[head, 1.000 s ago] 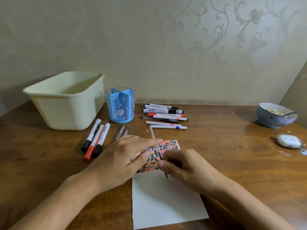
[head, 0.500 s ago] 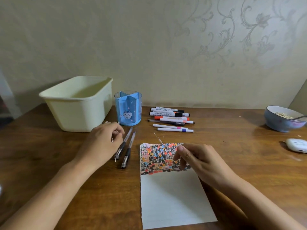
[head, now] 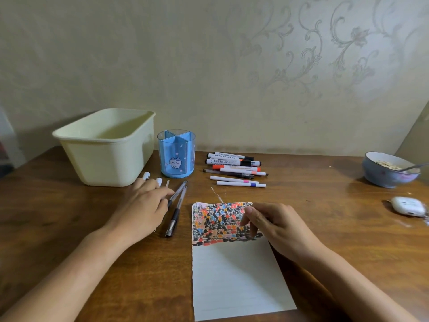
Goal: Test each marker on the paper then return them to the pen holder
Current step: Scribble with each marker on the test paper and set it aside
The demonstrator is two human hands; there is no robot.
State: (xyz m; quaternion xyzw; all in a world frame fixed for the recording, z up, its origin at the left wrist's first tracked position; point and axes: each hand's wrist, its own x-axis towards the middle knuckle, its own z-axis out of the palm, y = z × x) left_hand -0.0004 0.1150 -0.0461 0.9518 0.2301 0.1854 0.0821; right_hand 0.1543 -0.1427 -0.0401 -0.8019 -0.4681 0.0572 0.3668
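the wooden table [head: 69,228] spans the whole lower view, set against a wall with pale scrolled wallpaper [head: 325,54]. at its back left stands a cream plastic tub [head: 104,156], and just to the right of it the blue pen holder [head: 176,156] with a cat picture on its front, upright, its compartments showing no markers. the sheet of paper [head: 232,280] lies near the front centre, its top part filled with black, orange and pink test marks. the left hand [head: 141,210] lies palm down over a few markers [head: 146,175] in front of the tub, only their white ends poking out beyond the fingers; whether the fingers grasp one or merely rest on them i cannot tell. the right hand [head: 278,226] sits on the right edge of the paper with fingers loosely curled over the coloured patch, and i cannot tell if it pinches anything. a blue bowl [head: 390,175] with a spoon in it stands at the far right. a loose pile of markers and pens [head: 234,169] lies right of the holder, well apart from both hands. two clear gel pens [head: 177,205] lie side by side between the left hand and the paper. a small white case [head: 407,206] rests near the right edge.
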